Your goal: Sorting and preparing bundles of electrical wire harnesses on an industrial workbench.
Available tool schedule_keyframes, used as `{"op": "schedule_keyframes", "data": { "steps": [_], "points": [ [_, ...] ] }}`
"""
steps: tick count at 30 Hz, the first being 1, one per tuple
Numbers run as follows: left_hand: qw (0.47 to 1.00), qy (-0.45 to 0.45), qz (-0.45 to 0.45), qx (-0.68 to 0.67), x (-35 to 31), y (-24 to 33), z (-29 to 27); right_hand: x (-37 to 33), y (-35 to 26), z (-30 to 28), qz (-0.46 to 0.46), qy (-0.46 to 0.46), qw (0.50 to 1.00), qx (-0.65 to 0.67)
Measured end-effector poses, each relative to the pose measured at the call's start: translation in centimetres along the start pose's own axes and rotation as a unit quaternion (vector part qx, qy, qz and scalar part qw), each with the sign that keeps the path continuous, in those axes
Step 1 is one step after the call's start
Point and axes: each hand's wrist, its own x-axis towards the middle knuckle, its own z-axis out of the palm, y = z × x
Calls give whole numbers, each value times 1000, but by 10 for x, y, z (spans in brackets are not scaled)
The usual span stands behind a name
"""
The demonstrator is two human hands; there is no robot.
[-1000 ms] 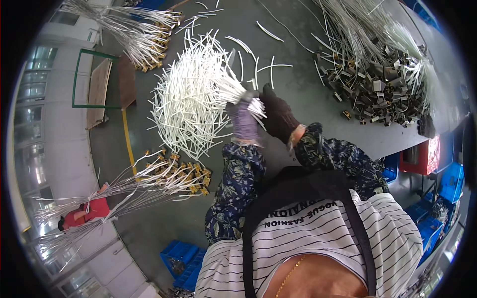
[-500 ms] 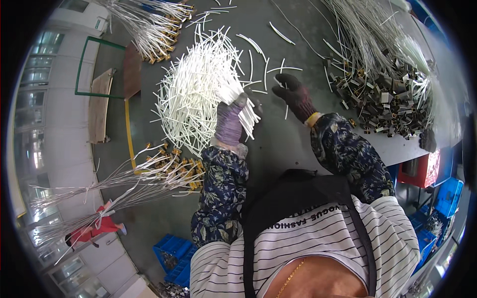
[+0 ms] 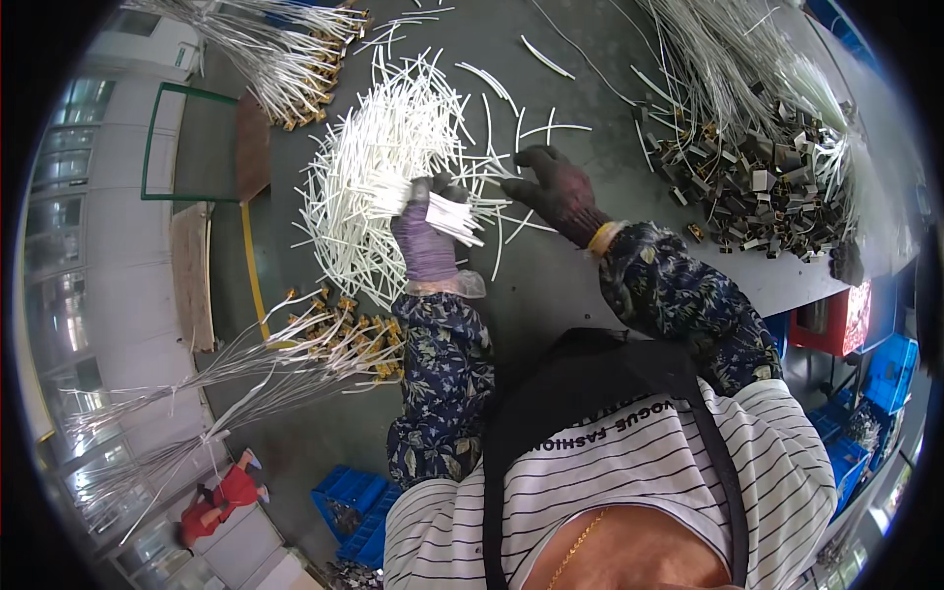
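My left hand point(image 3: 429, 236), in a purple glove with dark fingertips, is closed round a bunch of short white tubes point(image 3: 454, 218). Under and beyond it spreads a large loose pile of the same white tubes point(image 3: 344, 187) on the dark table point(image 3: 551, 280). To the right is my right hand point(image 3: 562, 195), in a dark maroon glove. Its thumb and fingers are apart, with the tips pointing left near a few stray tubes point(image 3: 518, 128); I see nothing held between them.
Wire bundles with dark block-shaped ends point(image 3: 762, 187) lie at the right. Wires with brass-coloured ends lie at left point(image 3: 344, 334) and far left point(image 3: 305, 84). Blue crates point(image 3: 349, 506) stand below on the floor. A person in red point(image 3: 221, 501) is in the background at left.
My left hand has moved left with the bunch of tubes, which now points more sideways. My right hand has shifted slightly left, its fingers apart. The person in red has moved.
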Motion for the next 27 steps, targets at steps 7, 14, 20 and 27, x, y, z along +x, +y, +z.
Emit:
{"op": "schedule_keyframes", "data": {
  "steps": [7,14,20,27],
  "points": [
    [974,-70,128,175,-37,-45,29,-53,-46,7,-7,21,989,146],
    [962,-160,-189,113,-97,-45,25,-64,-26,-32,75,16,932,354],
    [820,-274,-494,96,-166,-34,0,-101,5,-29,-151,-234,923,265],
    [889,-274,-264,255,-98,-105,-36,-141,70,-84,213,239,916,242]
  ]
}}
